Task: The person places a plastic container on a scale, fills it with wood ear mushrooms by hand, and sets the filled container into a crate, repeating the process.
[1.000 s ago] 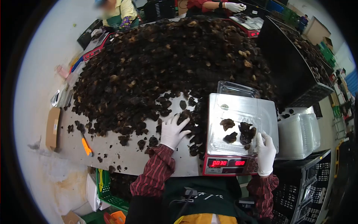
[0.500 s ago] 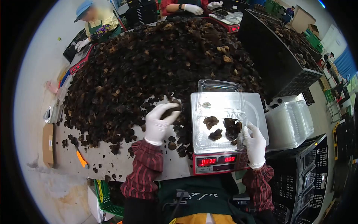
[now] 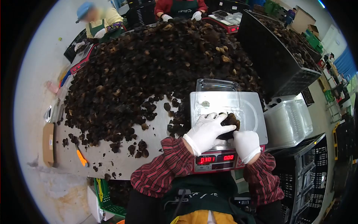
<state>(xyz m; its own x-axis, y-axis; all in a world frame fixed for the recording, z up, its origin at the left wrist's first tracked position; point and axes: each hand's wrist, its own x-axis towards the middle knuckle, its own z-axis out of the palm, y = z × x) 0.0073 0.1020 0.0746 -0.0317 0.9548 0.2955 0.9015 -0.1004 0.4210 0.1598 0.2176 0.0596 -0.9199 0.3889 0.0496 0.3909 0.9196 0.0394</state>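
Note:
A clear plastic clamshell box (image 3: 199,111) lies with its lid folded back on the steel plate of a red digital scale (image 3: 254,112). Dark wood ear mushrooms (image 3: 233,121) are bunched in the box. My left hand (image 3: 207,133), in a white glove, reaches over the box from the left. Its fingers curve around the bunch. At the near right of the box is my right hand (image 3: 247,144), also gloved, with its fingers curled; what they grip is hidden. The red display (image 3: 216,158) reads 0.301 and 0.00.
A large heap of wood ears (image 3: 149,71) covers much of the metal table (image 3: 164,147). Stacked clear boxes (image 3: 289,123) stand right of the scale, below a black crate (image 3: 278,59). An orange-handled tool (image 3: 81,158) lies left. Two co-workers (image 3: 102,22) are across the heap.
My left hand has moved right from the heap to the box with wood ears. My right hand has curled and shifted slightly down and left. The display rose from 0.032 to 0.301.

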